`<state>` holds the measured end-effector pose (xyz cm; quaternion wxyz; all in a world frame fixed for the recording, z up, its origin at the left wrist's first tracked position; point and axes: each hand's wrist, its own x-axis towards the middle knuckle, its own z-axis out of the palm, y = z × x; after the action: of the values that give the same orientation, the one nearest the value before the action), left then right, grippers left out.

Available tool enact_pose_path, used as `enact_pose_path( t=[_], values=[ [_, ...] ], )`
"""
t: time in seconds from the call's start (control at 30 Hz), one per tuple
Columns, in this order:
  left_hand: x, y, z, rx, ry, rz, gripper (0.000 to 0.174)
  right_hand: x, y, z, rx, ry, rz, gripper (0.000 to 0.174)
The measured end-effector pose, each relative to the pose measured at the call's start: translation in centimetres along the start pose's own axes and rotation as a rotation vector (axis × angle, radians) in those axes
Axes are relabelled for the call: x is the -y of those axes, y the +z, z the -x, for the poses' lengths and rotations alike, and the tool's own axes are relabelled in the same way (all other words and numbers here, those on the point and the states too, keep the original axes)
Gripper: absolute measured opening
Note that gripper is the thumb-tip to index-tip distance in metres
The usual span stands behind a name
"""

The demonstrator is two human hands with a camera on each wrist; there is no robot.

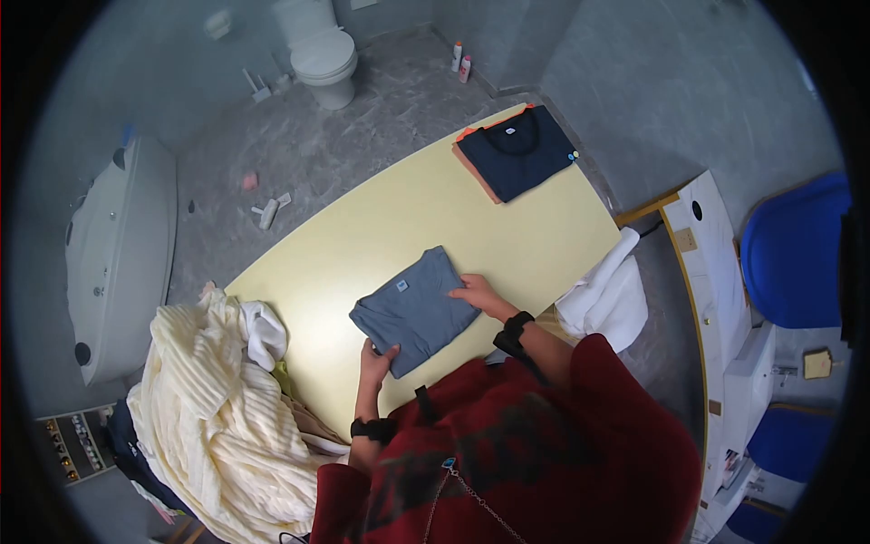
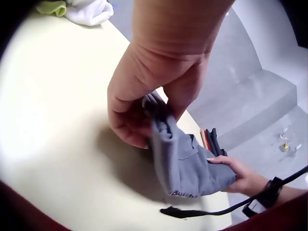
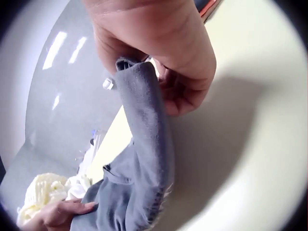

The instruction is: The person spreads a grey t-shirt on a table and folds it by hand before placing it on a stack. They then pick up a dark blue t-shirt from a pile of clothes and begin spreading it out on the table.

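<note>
A grey-blue T-shirt [image 1: 415, 313], folded into a rectangle with its neck label showing, is held over the pale yellow table [image 1: 317, 263]. My left hand [image 1: 377, 363] grips its near left edge, the thumb on top. At the right side my right hand [image 1: 480, 295] pinches the other edge. In the left wrist view the folded shirt [image 2: 178, 159] hangs from the left hand [image 2: 149, 96], its layers seen edge-on. The right wrist view has the right hand [image 3: 168, 62] holding the thick fold of the shirt [image 3: 144, 125], with a shadow on the tabletop beside it.
A stack of folded shirts [image 1: 517, 154], dark navy over orange, lies at the table's far right corner. Heaped at the left end is a cream ribbed knit [image 1: 227, 417] with other clothes. White cloth [image 1: 607, 299] hangs by the right edge. A bathtub [image 1: 122, 263] stands left.
</note>
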<state>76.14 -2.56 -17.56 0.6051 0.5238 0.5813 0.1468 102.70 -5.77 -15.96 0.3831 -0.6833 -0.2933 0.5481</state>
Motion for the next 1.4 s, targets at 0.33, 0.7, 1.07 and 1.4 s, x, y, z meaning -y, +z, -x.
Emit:
enact_pose_path(
  t=[0.33,0.7,1.07,1.4],
  values=[
    [-13.2,1.3,-0.8,0.265,-0.055,0.786,0.029,6.0,-9.5,2.2,0.026,0.025,-0.517,0.020],
    [-29.7,15.7,-8.7,0.424,0.161,0.695,0.039,15.7,-28.4,-3.1,-0.173,-0.157,-0.482,0.034],
    [-24.7,27.2,-18.8,0.116,-0.095,0.492,0.031,9.8,-39.3,-13.7,-0.266,0.001,-0.102,0.047],
    [-21.1,28.9,-18.9,-0.059,0.005,0.167,0.015,1.6,-40.4,-16.6,-0.391,0.014,0.167,0.035]
  ],
)
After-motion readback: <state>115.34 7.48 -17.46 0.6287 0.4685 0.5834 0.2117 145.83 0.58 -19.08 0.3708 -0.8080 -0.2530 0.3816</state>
